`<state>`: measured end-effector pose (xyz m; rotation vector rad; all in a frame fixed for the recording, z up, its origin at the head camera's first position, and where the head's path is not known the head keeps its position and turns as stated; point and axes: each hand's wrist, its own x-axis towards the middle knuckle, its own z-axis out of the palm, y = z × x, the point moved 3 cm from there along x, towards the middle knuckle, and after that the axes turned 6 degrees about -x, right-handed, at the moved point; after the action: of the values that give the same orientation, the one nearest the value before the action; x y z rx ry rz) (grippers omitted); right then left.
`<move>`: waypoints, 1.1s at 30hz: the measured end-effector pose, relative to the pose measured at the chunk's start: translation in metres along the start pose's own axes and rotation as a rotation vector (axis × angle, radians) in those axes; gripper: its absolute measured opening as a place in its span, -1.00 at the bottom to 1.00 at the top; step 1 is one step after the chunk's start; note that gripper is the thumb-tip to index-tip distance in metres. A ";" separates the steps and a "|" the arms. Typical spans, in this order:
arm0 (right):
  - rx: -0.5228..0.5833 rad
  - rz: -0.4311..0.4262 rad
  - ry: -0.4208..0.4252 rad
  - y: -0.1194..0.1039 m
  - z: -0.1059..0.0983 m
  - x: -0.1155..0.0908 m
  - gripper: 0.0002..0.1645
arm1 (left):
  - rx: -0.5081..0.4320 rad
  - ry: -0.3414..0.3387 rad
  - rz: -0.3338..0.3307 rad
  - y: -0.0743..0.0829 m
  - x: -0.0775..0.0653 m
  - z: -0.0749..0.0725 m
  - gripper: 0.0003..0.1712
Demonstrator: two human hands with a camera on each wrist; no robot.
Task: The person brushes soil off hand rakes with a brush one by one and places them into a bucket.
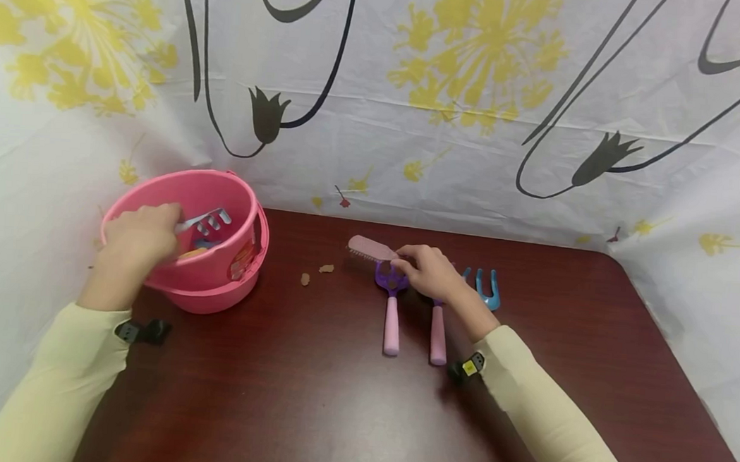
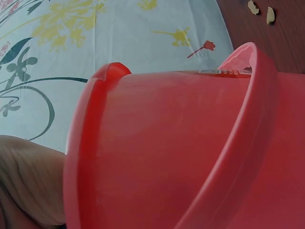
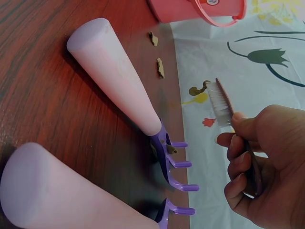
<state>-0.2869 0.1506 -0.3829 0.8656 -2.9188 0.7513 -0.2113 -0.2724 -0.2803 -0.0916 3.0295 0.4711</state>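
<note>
My left hand (image 1: 143, 235) reaches over the near rim of a pink bucket (image 1: 176, 184) and appears to grip a pale grey-blue hand rake (image 1: 208, 220), its tines inside the bucket. In the left wrist view, the bucket wall (image 2: 162, 143) hides the fingers. My right hand (image 1: 431, 270) holds a pink-backed brush (image 1: 372, 248) by its handle, clear bristles (image 3: 219, 106) showing in the right wrist view. Beneath the brush lies a purple garden fork (image 1: 392, 324) with a pink handle. A second pink-handled tool (image 1: 438, 338) lies partly under the right hand.
A blue fork (image 1: 488, 291) lies right of the right hand. Small brown pieces (image 1: 326, 268) lie between bucket and brush. Other items, one yellow (image 1: 192, 252), sit in the bucket. A patterned white sheet (image 1: 364, 117) rises behind the dark wooden table (image 1: 309, 397).
</note>
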 end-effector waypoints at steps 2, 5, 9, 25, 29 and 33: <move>-0.007 -0.001 0.003 0.000 0.001 0.000 -0.66 | -0.002 -0.030 -0.015 0.000 0.001 0.001 -0.45; -0.018 0.003 0.000 -0.001 0.001 0.000 -0.64 | -0.008 -0.056 -0.034 0.000 0.002 0.001 -0.44; -0.024 0.000 -0.006 -0.003 0.002 0.000 -0.64 | -0.010 -0.062 -0.034 -0.001 0.001 0.000 -0.48; -0.020 0.023 -0.004 -0.001 -0.002 -0.004 -0.64 | -0.088 0.118 0.038 0.016 -0.004 -0.004 -0.50; -0.008 0.014 0.001 0.001 -0.005 -0.005 -0.67 | -0.113 0.239 0.097 0.032 -0.008 -0.005 -0.58; -0.006 0.015 0.018 0.005 -0.007 -0.005 -0.69 | -0.142 0.349 0.176 0.054 -0.013 0.001 -0.66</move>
<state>-0.2857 0.1601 -0.3792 0.8326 -2.9133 0.7472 -0.2024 -0.2199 -0.2636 0.0978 3.3566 0.7586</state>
